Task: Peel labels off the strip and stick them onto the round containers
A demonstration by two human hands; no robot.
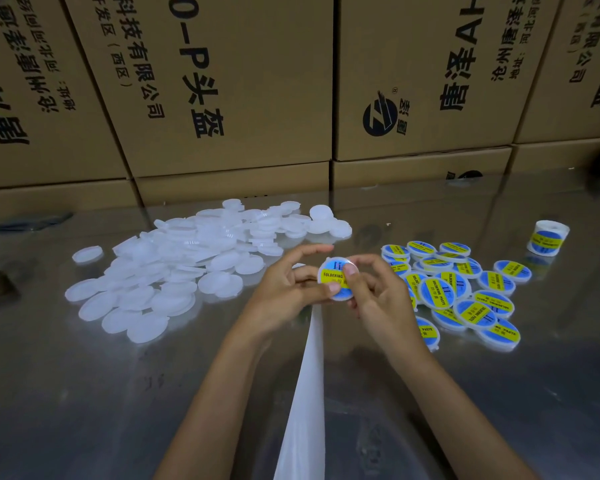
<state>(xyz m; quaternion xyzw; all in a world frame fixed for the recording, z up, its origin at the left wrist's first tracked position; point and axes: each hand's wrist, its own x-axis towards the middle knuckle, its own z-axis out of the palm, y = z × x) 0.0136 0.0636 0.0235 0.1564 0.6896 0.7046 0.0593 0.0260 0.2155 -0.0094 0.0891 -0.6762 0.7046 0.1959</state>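
Here the round container (336, 280) sits between both my hands, lifted just above the worktop (84, 393), with its blue and yellow label (334, 274) facing up at me. My left hand (284, 292) has its grip pinched on the container's left rim, thumb on the lower edge and fingers curled over the top. My right hand (378, 292) pinches the right side, its thumb pressing flat on the label. The white backing strip (305, 393) runs from beneath my hands down toward me between my forearms. To the right lies a heap of labelled containers (465, 296), overlapping one another, and beyond them the label roll (548, 237) stands on its own. To the left spreads a larger pile of plain white containers (187, 258). Cardboard boxes (222, 81) are stacked along the far edge of the worktop.
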